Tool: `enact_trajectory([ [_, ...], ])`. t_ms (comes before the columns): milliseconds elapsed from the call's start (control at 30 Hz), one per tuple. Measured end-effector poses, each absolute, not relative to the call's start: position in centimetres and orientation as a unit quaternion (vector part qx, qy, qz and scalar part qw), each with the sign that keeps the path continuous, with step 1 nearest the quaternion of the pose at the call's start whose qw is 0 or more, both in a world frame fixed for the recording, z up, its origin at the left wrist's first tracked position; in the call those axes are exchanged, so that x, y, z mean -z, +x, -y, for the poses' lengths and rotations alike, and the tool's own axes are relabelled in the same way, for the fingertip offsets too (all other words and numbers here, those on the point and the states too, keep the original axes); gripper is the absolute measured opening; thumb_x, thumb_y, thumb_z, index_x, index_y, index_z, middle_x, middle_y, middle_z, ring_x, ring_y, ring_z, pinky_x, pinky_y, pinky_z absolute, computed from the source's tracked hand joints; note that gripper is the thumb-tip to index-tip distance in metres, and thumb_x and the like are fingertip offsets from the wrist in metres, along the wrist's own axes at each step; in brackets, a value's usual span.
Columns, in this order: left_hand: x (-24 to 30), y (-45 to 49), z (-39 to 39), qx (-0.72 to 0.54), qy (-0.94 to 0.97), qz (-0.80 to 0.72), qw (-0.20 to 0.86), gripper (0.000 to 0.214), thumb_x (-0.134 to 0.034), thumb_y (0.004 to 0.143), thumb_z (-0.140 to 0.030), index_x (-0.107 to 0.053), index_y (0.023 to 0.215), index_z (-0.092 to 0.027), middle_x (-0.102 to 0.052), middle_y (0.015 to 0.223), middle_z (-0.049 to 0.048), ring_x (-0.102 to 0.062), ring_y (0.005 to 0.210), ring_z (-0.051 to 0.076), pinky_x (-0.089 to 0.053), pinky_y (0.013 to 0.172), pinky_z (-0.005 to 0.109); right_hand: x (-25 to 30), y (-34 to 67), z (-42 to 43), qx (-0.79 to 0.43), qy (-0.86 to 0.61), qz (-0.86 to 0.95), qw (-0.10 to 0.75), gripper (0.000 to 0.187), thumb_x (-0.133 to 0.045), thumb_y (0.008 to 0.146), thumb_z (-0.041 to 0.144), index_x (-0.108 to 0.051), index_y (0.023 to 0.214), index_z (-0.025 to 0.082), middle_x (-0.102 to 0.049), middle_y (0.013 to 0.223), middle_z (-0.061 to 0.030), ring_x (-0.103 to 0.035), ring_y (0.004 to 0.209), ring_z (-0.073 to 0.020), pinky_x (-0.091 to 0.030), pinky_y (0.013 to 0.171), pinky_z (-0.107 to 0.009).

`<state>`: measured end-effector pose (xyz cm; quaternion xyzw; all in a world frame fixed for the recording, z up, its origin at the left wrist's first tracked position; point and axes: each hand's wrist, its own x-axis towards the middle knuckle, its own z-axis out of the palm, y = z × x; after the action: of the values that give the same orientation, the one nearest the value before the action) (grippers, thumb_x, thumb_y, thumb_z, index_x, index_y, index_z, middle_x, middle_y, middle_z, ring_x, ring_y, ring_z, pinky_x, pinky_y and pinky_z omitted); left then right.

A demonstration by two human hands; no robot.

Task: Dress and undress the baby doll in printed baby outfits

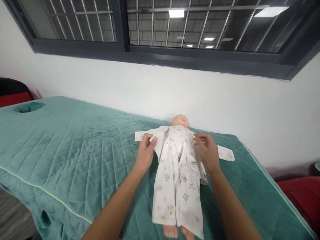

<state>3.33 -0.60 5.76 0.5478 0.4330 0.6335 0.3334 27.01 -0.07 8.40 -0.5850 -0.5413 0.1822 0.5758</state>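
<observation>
At left, a green quilted plush cover [75, 150] spreads over a bed with a round hole. The left hand [146, 153] pinches the edge of a white cotton baby top [161, 133] between thumb and fingers. Centrally, a pale plastic baby doll [180, 120] in white printed trousers [166, 186] lies on the cover, head toward the white wall [105, 86]. The right hand [208, 151] curls at the top's other side; whether it grips cloth, I cannot tell.
</observation>
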Motion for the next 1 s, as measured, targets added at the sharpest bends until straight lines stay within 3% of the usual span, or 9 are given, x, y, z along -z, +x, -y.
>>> enact_trajectory([
  [133, -7.9, 6.5, 1.8, -0.462, 0.786, -0.318, 0.26, 0.015, -0.048, 0.099, -0.031, -0.057, 0.091, -0.022, -0.069, 0.115, 0.0065, -0.061, 0.112, 0.022, -0.046, 0.097, 0.037, -9.2, 25.8, -4.5, -0.112, -0.643, 0.555, 0.517, 0.017, -0.058, 0.084, 0.039, -0.06, 0.084, 0.022, -0.069, 0.086, -0.0049, -0.062, 0.083, -0.0219, -0.045, 0.079, -0.037],
  [233, -7.2, 7.5, 2.7, -0.373, 0.869, -0.254, 0.202, 0.014, -0.047, 0.098, -0.024, -0.058, 0.089, -0.021, -0.067, 0.128, 0.0073, -0.06, 0.119, 0.023, -0.043, 0.103, 0.042, -8.9, 25.6, -5.7, -0.109, -0.682, 0.562, 0.455, 0.027, -0.06, 0.081, 0.049, -0.055, 0.079, 0.022, -0.066, 0.083, -0.0043, -0.059, 0.079, -0.0217, -0.042, 0.075, -0.036],
  [367, -7.2, 7.4, 2.4, -0.408, 0.828, -0.282, 0.262, 0.015, -0.051, 0.098, -0.03, -0.061, 0.089, -0.023, -0.074, 0.109, 0.004, -0.067, 0.102, 0.019, -0.049, 0.093, 0.036, -8.5, 26.4, -5.8, -0.153, -0.708, 0.554, 0.41, 0.036, -0.063, 0.077, 0.058, -0.054, 0.08, 0.023, -0.066, 0.083, -0.0037, -0.059, 0.078, -0.022, -0.04, 0.07, -0.034],
  [500, -8.9, 7.3, -1.7, -0.462, 0.722, -0.449, 0.252, 0.018, -0.05, 0.096, -0.03, -0.065, 0.091, -0.022, -0.073, 0.096, 0.0038, -0.066, 0.088, 0.019, -0.051, 0.079, 0.032, -8.2, 27.2, -6.0, -0.182, -0.699, 0.562, 0.403, 0.031, -0.057, 0.082, 0.054, -0.058, 0.077, 0.023, -0.067, 0.08, -0.0025, -0.058, 0.078, -0.0226, -0.039, 0.07, -0.034],
  [567, -9.6, 7.8, -4.7, -0.465, 0.68, -0.516, 0.235, 0.015, -0.052, 0.093, -0.025, -0.067, 0.094, -0.021, -0.074, 0.102, 0.0053, -0.066, 0.092, 0.021, -0.05, 0.083, 0.033, -8.0, 27.4, -6.1, -0.189, -0.69, 0.565, 0.41, 0.028, -0.055, 0.083, 0.05, -0.06, 0.078, 0.023, -0.068, 0.081, -0.0024, -0.059, 0.079, -0.0228, -0.038, 0.071, -0.034],
  [733, -10.7, 10.7, -10.2, -0.391, 0.686, -0.527, 0.313, 0.019, -0.058, 0.086, -0.016, -0.07, 0.101, -0.018, -0.074, 0.107, 0.0082, -0.068, 0.095, 0.022, -0.051, 0.083, 0.032, -7.8, 27.9, -6.4, -0.195, -0.699, 0.546, 0.419, 0.024, -0.056, 0.081, 0.044, -0.064, 0.083, 0.021, -0.071, 0.086, -0.0046, -0.061, 0.08, -0.0234, -0.04, 0.075, -0.035],
  [867, -10.4, 12.7, -11.3, -0.388, 0.702, -0.534, 0.268, 0.023, -0.055, 0.083, -0.009, -0.072, 0.095, -0.018, -0.075, 0.106, 0.009, -0.068, 0.099, 0.023, -0.05, 0.089, 0.033, -7.5, 28.0, -6.5, -0.198, -0.69, 0.546, 0.432, 0.026, -0.056, 0.08, 0.044, -0.066, 0.084, 0.02, -0.073, 0.086, -0.0057, -0.062, 0.082, -0.0243, -0.041, 0.077, -0.035],
  [1000, -9.2, 13.0, -11.9, -0.39, 0.727, -0.518, 0.227, 0.023, -0.054, 0.085, -0.012, -0.074, 0.096, -0.017, -0.075, 0.104, 0.01, -0.067, 0.1, 0.024, -0.048, 0.093, 0.036, -7.2, 27.8, -6.6, -0.248, -0.659, 0.526, 0.476, 0.027, -0.059, 0.079, 0.046, -0.068, 0.082, 0.021, -0.073, 0.087, -0.0042, -0.062, 0.084, -0.0235, -0.042, 0.077, -0.034],
])
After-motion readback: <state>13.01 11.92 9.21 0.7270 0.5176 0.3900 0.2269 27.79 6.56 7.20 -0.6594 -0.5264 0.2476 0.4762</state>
